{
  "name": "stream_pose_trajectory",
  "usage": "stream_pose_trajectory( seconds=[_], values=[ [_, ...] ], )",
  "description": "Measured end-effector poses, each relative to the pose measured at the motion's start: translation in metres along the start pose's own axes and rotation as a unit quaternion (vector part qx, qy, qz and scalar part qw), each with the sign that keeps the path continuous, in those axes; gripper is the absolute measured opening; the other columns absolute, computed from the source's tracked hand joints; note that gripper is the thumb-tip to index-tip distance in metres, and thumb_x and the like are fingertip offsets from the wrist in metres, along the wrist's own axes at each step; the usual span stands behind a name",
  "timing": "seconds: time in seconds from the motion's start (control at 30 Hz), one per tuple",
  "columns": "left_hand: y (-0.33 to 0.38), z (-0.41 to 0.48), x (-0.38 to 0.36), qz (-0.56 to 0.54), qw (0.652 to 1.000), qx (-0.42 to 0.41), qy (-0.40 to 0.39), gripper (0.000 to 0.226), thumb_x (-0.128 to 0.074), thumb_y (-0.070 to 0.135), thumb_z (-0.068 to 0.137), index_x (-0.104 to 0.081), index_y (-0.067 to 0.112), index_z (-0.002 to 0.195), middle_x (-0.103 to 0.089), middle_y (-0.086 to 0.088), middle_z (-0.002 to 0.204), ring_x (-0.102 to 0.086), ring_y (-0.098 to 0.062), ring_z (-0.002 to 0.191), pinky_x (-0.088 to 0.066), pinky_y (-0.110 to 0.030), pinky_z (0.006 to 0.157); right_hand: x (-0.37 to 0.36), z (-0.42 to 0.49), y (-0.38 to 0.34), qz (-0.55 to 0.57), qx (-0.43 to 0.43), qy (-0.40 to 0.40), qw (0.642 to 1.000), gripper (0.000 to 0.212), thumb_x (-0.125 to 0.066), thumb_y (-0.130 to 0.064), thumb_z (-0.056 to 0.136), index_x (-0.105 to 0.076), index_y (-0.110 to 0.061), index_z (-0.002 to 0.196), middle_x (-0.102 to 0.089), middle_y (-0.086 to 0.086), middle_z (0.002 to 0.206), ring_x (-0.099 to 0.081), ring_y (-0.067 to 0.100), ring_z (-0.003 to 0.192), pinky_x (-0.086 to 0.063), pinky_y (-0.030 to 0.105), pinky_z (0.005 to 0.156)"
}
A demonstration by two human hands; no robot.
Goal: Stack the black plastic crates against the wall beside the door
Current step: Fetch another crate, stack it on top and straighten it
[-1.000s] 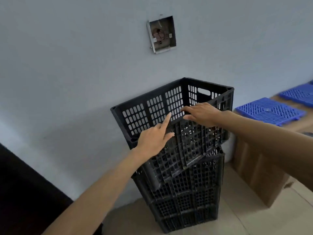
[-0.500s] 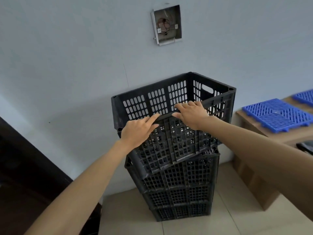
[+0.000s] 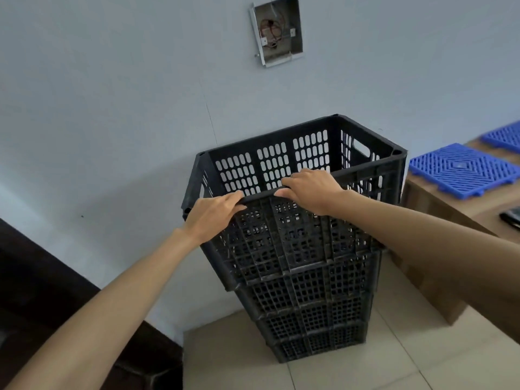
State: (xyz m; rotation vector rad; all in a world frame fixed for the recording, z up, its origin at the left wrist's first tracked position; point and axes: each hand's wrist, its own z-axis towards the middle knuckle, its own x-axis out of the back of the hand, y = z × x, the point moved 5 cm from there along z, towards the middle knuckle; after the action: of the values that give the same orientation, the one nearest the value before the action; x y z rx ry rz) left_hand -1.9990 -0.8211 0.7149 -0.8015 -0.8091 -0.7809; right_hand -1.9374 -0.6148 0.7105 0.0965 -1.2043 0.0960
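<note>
An open electrical box (image 3: 277, 29), its cover off and thin red wires (image 3: 268, 29) exposed, sits recessed high above the grip. To the right of the grip and level with it, two blue plastic grid tiles (image 3: 461, 170) (image 3: 503, 135) lie flat on a brown cardboard carton (image 3: 439, 209), with a dark object (image 3: 510, 216), too cropped to identify, just beside them. Pale floor tiles (image 3: 365, 370) spread out well below the grip.

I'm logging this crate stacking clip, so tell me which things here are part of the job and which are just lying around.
Part of the job:
top crate
crate stack beneath it
left hand and right hand, both on the top crate's near rim
wall

Just lying about:
blue grid tiles
cardboard box
open wall box with wires
</note>
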Motion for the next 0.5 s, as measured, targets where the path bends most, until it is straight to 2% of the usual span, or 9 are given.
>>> stream_pose_trajectory(
  seconds=[0.07,0.17,0.2,0.27,0.3,0.33,0.43,0.5],
  values=[
    [-0.012,-0.008,0.000,-0.003,1.000,-0.006,-0.001,0.031,-0.040,0.041,0.098,-0.059,0.016,0.102,-0.070,0.008,0.077,-0.063,-0.013,0.050,-0.037,-0.020,0.040,-0.003,0.004,-0.012,0.010,0.009,-0.005,1.000,0.059,-0.012,-0.067,0.091,-0.048,-0.022,0.079,-0.054,-0.007,0.073,-0.054,0.016,0.070,-0.045,0.033,0.059],
    [-0.021,-0.016,-0.005,-0.019,1.000,0.011,0.008,0.030,-0.042,0.042,0.098,-0.059,0.017,0.103,-0.071,0.008,0.082,-0.065,-0.013,0.055,-0.046,-0.024,0.042,-0.006,0.006,-0.020,0.011,0.020,0.002,1.000,0.059,-0.010,-0.072,0.089,-0.045,-0.025,0.078,-0.052,-0.010,0.069,-0.054,0.015,0.064,-0.037,0.028,0.053],
    [-0.021,-0.018,-0.006,-0.028,0.999,0.012,0.017,0.030,-0.043,0.042,0.098,-0.059,0.018,0.104,-0.071,0.008,0.084,-0.066,-0.013,0.057,-0.049,-0.026,0.043,-0.006,0.006,-0.019,0.004,0.032,-0.010,0.999,0.059,-0.014,-0.074,0.087,-0.049,-0.026,0.086,-0.055,-0.012,0.072,-0.057,0.015,0.065,-0.033,0.027,0.051],
    [-0.022,-0.019,-0.007,-0.047,0.999,0.003,0.021,0.032,-0.044,0.046,0.097,-0.058,0.019,0.108,-0.072,0.009,0.089,-0.068,-0.012,0.061,-0.054,-0.028,0.046,-0.007,0.004,-0.014,-0.026,0.059,-0.067,0.996,0.059,-0.035,-0.074,0.086,-0.047,-0.028,0.120,-0.062,-0.012,0.085,-0.061,0.014,0.073,-0.032,0.024,0.053],
    [-0.023,-0.019,-0.008,-0.054,0.998,-0.005,0.007,0.035,-0.046,0.049,0.095,-0.055,0.020,0.112,-0.071,0.010,0.093,-0.069,-0.011,0.065,-0.055,-0.028,0.048,-0.006,0.003,-0.012,-0.039,0.065,-0.094,0.993,0.059,-0.048,-0.067,0.085,-0.040,-0.029,0.130,-0.061,-0.012,0.086,-0.060,0.014,0.074,-0.033,0.024,0.054],
    [-0.024,-0.020,-0.009,-0.061,0.998,-0.012,-0.019,0.039,-0.050,0.053,0.092,-0.052,0.021,0.115,-0.070,0.011,0.096,-0.069,-0.010,0.069,-0.055,-0.028,0.051,-0.004,0.002,-0.011,-0.049,0.063,-0.109,0.991,0.059,-0.059,-0.058,0.084,-0.038,-0.030,0.132,-0.058,-0.011,0.082,-0.058,0.014,0.073,-0.033,0.024,0.056],
    [-0.024,-0.023,-0.014,-0.063,0.995,-0.010,-0.078,0.048,-0.065,0.049,0.084,-0.044,0.021,0.117,-0.068,0.010,0.101,-0.069,-0.014,0.077,-0.054,-0.031,0.055,-0.002,0.000,-0.014,-0.067,0.023,-0.095,0.993,0.044,-0.071,-0.040,0.081,-0.050,-0.028,0.118,-0.050,-0.011,0.070,-0.058,0.018,0.073,-0.034,0.029,0.060],
    [-0.021,-0.025,-0.012,-0.041,0.998,-0.011,-0.047,0.049,-0.071,0.043,0.081,-0.046,0.018,0.116,-0.068,0.008,0.100,-0.070,-0.017,0.076,-0.056,-0.034,0.051,-0.003,-0.002,-0.017,-0.079,0.006,-0.070,0.994,0.032,-0.073,-0.037,0.080,-0.055,-0.027,0.105,-0.039,-0.014,0.062,-0.055,0.019,0.069,-0.033,0.030,0.060]
  ],
)
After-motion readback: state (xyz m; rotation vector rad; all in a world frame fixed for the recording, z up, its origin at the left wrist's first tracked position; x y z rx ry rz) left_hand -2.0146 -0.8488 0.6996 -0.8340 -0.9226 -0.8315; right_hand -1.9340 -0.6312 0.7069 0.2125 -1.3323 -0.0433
